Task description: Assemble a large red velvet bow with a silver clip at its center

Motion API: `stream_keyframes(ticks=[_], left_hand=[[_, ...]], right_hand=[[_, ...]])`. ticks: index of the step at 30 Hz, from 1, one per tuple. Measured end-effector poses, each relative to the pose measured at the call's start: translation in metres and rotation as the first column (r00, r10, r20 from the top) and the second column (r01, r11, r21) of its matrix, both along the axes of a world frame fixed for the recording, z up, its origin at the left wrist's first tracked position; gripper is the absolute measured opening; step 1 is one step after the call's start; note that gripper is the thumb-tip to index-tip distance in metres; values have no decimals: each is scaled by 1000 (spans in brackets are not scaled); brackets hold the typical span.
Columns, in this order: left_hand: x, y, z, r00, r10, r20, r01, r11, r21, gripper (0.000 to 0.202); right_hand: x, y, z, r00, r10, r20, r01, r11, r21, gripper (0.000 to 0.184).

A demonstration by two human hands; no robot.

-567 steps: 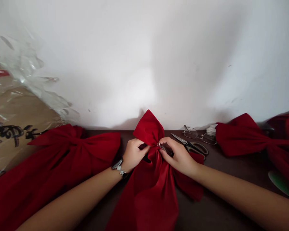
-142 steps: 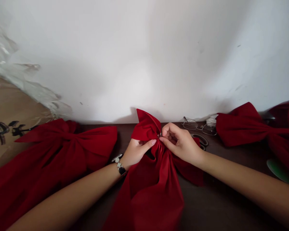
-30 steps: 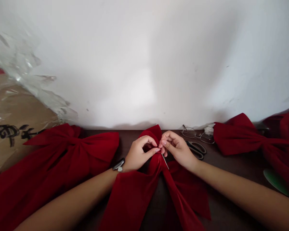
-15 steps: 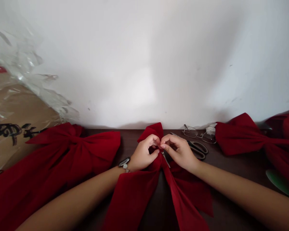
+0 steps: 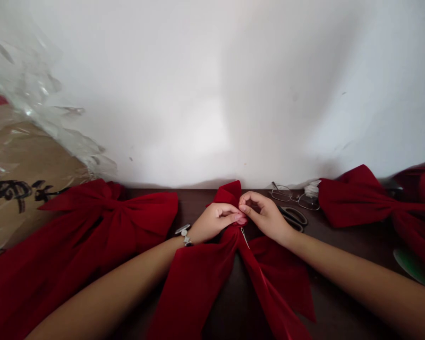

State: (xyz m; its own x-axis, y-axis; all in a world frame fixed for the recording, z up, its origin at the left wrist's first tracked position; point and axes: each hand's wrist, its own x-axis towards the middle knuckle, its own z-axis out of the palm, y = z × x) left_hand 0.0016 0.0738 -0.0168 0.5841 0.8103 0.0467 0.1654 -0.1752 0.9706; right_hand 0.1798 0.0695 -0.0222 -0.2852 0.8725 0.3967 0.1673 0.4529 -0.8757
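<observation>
A red fabric bow [image 5: 194, 283] lies in front of me, its two long tails spreading towards me over the dark table. At its gathered middle, my left hand [image 5: 216, 221] is closed, thumb and fingers pinching the fabric. Just to the right, my right hand [image 5: 265, 218] is closed in a thumb-and-finger pinch right by the left fingertips; whatever it holds is too small to make out. Below the fingertips, a thin shiny metallic strip [image 5: 245, 238] hangs down against the bow. The middle of the bow is partly hidden by my fingers.
Another red bow [image 5: 138, 212] lies on the left, and a further one [image 5: 357, 200] on the right. Black-handled scissors [image 5: 294, 218], eyeglasses [image 5: 282, 193] and a green round object [image 5: 411, 267] rest on the table [image 5: 326, 264]. A plastic-wrapped cardboard box [image 5: 28, 151] stands left; a white wall rises behind.
The left thumb and fingers have closed together onto the bow's middle, where they were curved apart before. The right hand stays in its pinch, shifted slightly up and right.
</observation>
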Motion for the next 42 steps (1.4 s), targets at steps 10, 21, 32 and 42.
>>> stream_keyframes(ticks=[10, 21, 32, 42], left_hand=[[-1, -5, 0, 999, 43, -2, -43, 998, -39, 28], [-1, -9, 6, 996, 82, -29, -83, 997, -7, 30], [-2, -7, 2, 996, 82, -20, -83, 996, -44, 34], [-2, -7, 5, 997, 68, -22, -69, 997, -41, 35]], right_hand=[[4, 5, -2, 972, 71, -224, -153, 915, -373, 33], [11, 12, 11, 997, -79, -22, 69, 957, -282, 20], [72, -22, 56, 620, -264, 739, 271, 956, 114, 9], [89, -27, 23, 394, -250, 884, 378, 921, 92, 14]])
